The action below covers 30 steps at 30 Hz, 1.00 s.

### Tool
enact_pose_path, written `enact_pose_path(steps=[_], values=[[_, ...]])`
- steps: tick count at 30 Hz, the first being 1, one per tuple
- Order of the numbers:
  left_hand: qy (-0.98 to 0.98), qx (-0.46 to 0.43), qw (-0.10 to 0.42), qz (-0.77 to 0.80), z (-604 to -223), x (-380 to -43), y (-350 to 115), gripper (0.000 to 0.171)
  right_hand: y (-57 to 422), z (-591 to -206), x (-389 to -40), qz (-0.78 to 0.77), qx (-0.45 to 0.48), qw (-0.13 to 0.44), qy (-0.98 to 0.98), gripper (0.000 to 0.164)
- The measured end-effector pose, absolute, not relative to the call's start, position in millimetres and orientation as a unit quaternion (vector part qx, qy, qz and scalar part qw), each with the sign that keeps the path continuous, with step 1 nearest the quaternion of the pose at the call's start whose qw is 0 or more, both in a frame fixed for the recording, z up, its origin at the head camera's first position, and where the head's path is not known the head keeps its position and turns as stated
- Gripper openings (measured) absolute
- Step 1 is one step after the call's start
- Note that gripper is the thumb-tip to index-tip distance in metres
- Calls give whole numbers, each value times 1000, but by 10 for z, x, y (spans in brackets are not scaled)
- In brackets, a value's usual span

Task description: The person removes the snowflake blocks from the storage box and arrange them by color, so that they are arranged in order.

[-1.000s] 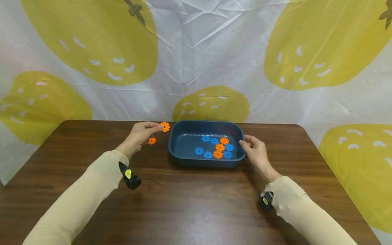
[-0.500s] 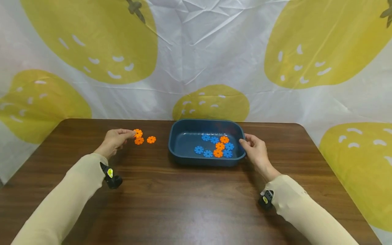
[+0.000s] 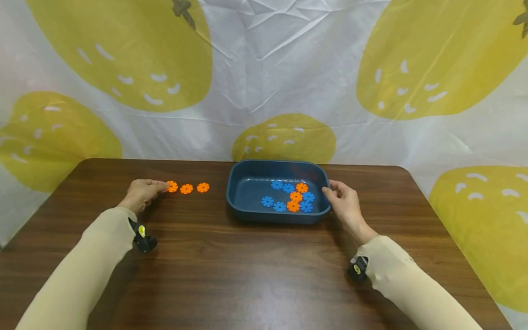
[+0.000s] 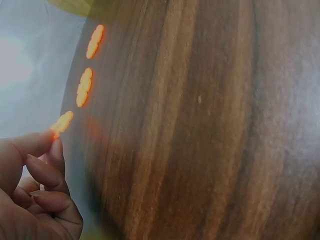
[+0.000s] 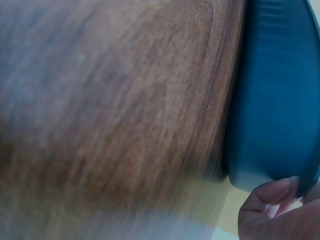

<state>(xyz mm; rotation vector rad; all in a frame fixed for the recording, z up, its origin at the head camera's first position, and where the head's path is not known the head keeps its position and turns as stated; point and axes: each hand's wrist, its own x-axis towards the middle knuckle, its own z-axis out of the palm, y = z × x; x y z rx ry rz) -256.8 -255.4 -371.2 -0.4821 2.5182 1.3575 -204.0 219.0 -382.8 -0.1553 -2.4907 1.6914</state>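
Observation:
My left hand (image 3: 141, 194) pinches an orange notched disc (image 3: 172, 186) by its edge, between thumb and fingertips; in the left wrist view that disc (image 4: 64, 122) looks tilted above the table. To its right two more orange discs, a middle one (image 3: 186, 189) and a farther one (image 3: 203, 187), lie in a row on the wood. At the table's back stands a dark blue rectangular tub (image 3: 272, 217). My right hand (image 3: 345, 206) grips its right rim with the thumb on top. Inside the tub, several blue discs (image 3: 267, 201) and three orange discs (image 3: 295, 196) lie flat.
The brown wooden table (image 3: 247, 275) ends at a back edge close behind the tub and the disc row. A white curtain (image 3: 280, 68) with large yellow fruit prints hangs right behind it. Each sleeve carries a black wrist camera (image 3: 144, 240).
My left hand has carried the orange disc leftward from beside the tub and lowered it to the left end of the orange row. The right hand keeps its hold on the tub.

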Motion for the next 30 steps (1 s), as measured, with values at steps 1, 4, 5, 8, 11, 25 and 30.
enact_pose_path(steps=[1, 4, 5, 8, 11, 25, 30], values=[[861, -166, 119, 465, -3717, -2569, -2557, 41, 2190, -3826, -2041, 561, -51, 63, -824, 38], [863, -169, 120, 460, -3732, -2577, -2578, 41, 2191, -3822, -2043, 560, -51, 63, -825, 38], [865, -171, 121, 456, -3734, -2581, -2583, 42, 2192, -3822, -2044, 559, -51, 64, -825, 37], [871, -173, 120, 444, -3739, -2586, -2590, 42, 2196, -3826, -2046, 558, -52, 65, -826, 37], [880, -170, 111, 429, -3753, -2576, -2571, 43, 2199, -3834, -2048, 558, -54, 64, -825, 37], [921, -157, 82, 347, -3732, -2562, -2527, 38, 2196, -3837, -2040, 558, -54, 63, -826, 39], [930, -148, 77, 327, -3727, -2585, -2523, 36, 2193, -3824, -2035, 564, -57, 62, -821, 39]])
